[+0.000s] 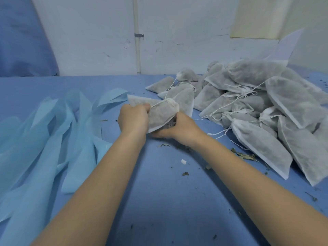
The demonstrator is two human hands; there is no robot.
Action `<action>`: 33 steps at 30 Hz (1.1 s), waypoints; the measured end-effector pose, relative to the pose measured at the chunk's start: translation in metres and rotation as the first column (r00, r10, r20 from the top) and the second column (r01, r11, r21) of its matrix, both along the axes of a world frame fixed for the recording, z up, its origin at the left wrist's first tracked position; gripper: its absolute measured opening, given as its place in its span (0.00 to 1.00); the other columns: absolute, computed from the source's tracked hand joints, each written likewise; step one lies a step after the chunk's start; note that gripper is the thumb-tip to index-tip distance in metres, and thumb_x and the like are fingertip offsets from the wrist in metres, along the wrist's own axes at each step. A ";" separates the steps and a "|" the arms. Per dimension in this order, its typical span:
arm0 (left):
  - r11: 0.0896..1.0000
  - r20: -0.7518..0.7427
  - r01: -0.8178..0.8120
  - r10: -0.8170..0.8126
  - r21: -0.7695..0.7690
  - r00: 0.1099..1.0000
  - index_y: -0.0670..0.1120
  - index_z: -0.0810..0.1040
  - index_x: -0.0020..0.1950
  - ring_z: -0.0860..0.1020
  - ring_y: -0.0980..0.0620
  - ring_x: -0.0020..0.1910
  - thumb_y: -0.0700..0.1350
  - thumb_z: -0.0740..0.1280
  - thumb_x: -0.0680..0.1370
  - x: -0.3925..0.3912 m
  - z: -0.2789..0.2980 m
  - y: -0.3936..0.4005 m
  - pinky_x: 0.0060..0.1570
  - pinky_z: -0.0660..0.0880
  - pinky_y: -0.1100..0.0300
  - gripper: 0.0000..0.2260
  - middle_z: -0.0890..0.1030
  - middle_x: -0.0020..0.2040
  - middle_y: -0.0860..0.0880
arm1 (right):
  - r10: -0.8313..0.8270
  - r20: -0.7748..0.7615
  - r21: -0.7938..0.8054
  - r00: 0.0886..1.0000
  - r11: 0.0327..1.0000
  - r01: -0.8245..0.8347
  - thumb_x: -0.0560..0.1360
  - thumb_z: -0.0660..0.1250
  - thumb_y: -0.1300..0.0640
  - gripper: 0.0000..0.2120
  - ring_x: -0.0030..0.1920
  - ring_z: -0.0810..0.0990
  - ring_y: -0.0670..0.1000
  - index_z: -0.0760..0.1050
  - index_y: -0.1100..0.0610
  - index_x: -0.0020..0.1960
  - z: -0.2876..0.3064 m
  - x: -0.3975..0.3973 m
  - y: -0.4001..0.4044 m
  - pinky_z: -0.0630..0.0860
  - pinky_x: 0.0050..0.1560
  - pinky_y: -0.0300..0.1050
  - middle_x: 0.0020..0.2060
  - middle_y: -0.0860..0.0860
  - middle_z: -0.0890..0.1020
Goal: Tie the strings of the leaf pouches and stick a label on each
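Between my hands is a white mesh leaf pouch, held just above the blue table. My left hand grips its left side and pinches the white drawstring near the gathered mouth. My right hand holds the pouch from below and the right; a printed label shows at its fingertips under the pouch, partly hidden.
A large heap of several filled pouches with loose strings covers the right side of the table. Light blue fabric strips lie at the left. Dry leaf crumbs and a small white scrap lie scattered near my right forearm. A wall stands behind.
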State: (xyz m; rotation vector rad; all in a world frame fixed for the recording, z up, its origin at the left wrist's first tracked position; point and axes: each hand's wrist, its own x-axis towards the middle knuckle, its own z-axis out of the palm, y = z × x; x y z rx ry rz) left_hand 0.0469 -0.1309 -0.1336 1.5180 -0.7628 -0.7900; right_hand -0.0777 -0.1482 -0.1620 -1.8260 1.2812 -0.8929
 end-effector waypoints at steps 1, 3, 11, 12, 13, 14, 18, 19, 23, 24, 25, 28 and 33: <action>1.000 0.000 -0.002 0.002 0.000 1.000 0.43 0.74 0.50 0.75 0.45 0.49 0.43 0.66 0.76 0.001 0.001 0.000 0.46 0.69 0.57 0.06 0.77 0.48 0.46 | 0.004 0.009 0.024 1.000 1.000 -0.005 0.65 0.79 0.57 0.29 0.44 0.80 0.40 0.73 0.46 0.62 0.000 -0.006 0.001 0.76 0.46 0.34 0.48 0.40 0.81; 1.000 -0.012 -0.007 0.007 -0.001 1.000 0.43 0.73 0.50 0.75 0.45 0.47 0.43 0.66 0.76 0.001 0.001 0.000 0.43 0.69 0.58 0.05 0.76 0.47 0.47 | -0.023 0.003 0.036 1.000 0.999 0.023 0.67 0.76 0.61 0.31 0.47 0.83 0.48 0.71 0.48 0.67 0.000 -0.016 0.002 0.79 0.54 0.47 0.52 0.46 0.82; 1.000 0.084 -0.021 0.020 0.012 0.996 0.40 0.74 0.54 0.74 0.44 0.48 0.43 0.65 0.75 -0.007 -0.003 0.001 0.45 0.68 0.57 0.10 0.76 0.47 0.46 | -0.128 0.060 -0.035 0.990 0.991 0.130 0.69 0.76 0.59 0.16 0.46 0.82 0.45 0.81 0.55 0.56 -0.007 -0.024 0.007 0.75 0.53 0.37 0.45 0.52 0.85; 1.000 0.089 -0.020 0.019 0.014 0.996 0.40 0.74 0.55 0.74 0.44 0.48 0.43 0.65 0.75 -0.007 -0.003 0.001 0.45 0.69 0.57 0.10 0.76 0.47 0.46 | -0.141 0.081 -0.041 0.987 0.989 0.145 0.69 0.76 0.59 0.16 0.48 0.83 0.46 0.81 0.56 0.56 -0.008 -0.023 0.008 0.75 0.55 0.39 0.46 0.52 0.85; 1.000 0.092 -0.018 0.017 0.017 0.996 0.39 0.74 0.55 0.74 0.44 0.48 0.43 0.65 0.75 -0.007 -0.004 0.000 0.46 0.69 0.57 0.11 0.76 0.47 0.45 | -0.154 0.094 -0.051 0.984 0.986 0.159 0.68 0.77 0.60 0.16 0.48 0.83 0.46 0.82 0.57 0.56 -0.008 -0.023 0.008 0.75 0.56 0.38 0.46 0.51 0.85; 1.000 0.093 -0.016 0.014 0.021 0.996 0.39 0.74 0.56 0.74 0.44 0.48 0.43 0.65 0.76 -0.007 -0.004 0.000 0.46 0.69 0.57 0.11 0.76 0.48 0.45 | -0.168 0.099 -0.067 0.981 0.982 0.175 0.67 0.77 0.60 0.16 0.48 0.83 0.45 0.82 0.57 0.55 -0.009 -0.023 0.008 0.75 0.55 0.36 0.45 0.51 0.85; 1.000 0.069 -0.018 0.017 0.019 0.997 0.40 0.74 0.54 0.74 0.44 0.49 0.43 0.65 0.76 -0.007 -0.004 -0.001 0.45 0.68 0.57 0.10 0.76 0.50 0.44 | -0.223 0.134 -0.101 0.965 0.966 0.237 0.66 0.78 0.61 0.14 0.45 0.83 0.44 0.84 0.58 0.51 -0.012 -0.021 0.009 0.75 0.49 0.29 0.42 0.50 0.86; 1.000 0.059 -0.020 0.019 0.018 0.998 0.41 0.73 0.53 0.74 0.44 0.49 0.43 0.65 0.76 -0.007 -0.005 -0.001 0.44 0.67 0.58 0.09 0.76 0.50 0.45 | -0.234 0.147 -0.096 0.961 0.964 0.249 0.66 0.78 0.61 0.13 0.44 0.83 0.44 0.84 0.59 0.50 -0.012 -0.021 0.009 0.76 0.49 0.32 0.41 0.51 0.86; 1.000 0.049 -0.023 0.023 0.010 0.999 0.41 0.74 0.55 0.73 0.45 0.48 0.43 0.65 0.76 -0.009 -0.005 -0.001 0.44 0.67 0.58 0.10 0.76 0.50 0.45 | -0.278 0.169 -0.080 0.946 0.952 0.295 0.67 0.77 0.62 0.06 0.37 0.83 0.46 0.84 0.58 0.43 -0.013 -0.019 0.011 0.79 0.43 0.35 0.36 0.52 0.85; 1.000 0.049 -0.025 0.024 0.010 0.998 0.40 0.74 0.56 0.74 0.45 0.48 0.43 0.65 0.75 -0.010 -0.005 0.000 0.44 0.67 0.58 0.11 0.76 0.51 0.45 | -0.285 0.167 -0.085 0.944 0.949 0.302 0.68 0.76 0.62 0.04 0.34 0.82 0.45 0.83 0.57 0.41 -0.013 -0.019 0.011 0.77 0.39 0.34 0.34 0.51 0.85; 1.000 0.048 -0.025 0.025 0.011 0.999 0.40 0.74 0.56 0.74 0.45 0.48 0.42 0.65 0.75 -0.010 -0.005 0.000 0.43 0.67 0.58 0.11 0.76 0.51 0.45 | -0.294 0.161 -0.092 0.942 0.946 0.311 0.69 0.76 0.62 0.04 0.31 0.81 0.42 0.82 0.55 0.39 -0.013 -0.018 0.011 0.76 0.37 0.32 0.32 0.50 0.84; 1.000 0.051 -0.024 0.024 0.013 0.998 0.39 0.75 0.57 0.75 0.44 0.50 0.42 0.65 0.75 -0.009 -0.005 0.000 0.43 0.68 0.58 0.12 0.78 0.51 0.44 | -0.304 0.142 -0.110 0.942 0.941 0.320 0.70 0.75 0.61 0.09 0.29 0.80 0.42 0.79 0.51 0.35 -0.013 -0.018 0.011 0.75 0.36 0.30 0.30 0.49 0.83; 1.000 0.050 -0.026 0.026 0.004 0.998 0.39 0.76 0.55 0.74 0.44 0.48 0.42 0.65 0.74 -0.010 -0.005 0.000 0.42 0.67 0.58 0.11 0.77 0.49 0.45 | -0.308 0.011 -0.202 0.951 0.931 0.303 0.70 0.75 0.56 0.05 0.37 0.81 0.45 0.80 0.53 0.38 -0.014 -0.016 0.011 0.73 0.40 0.29 0.35 0.49 0.83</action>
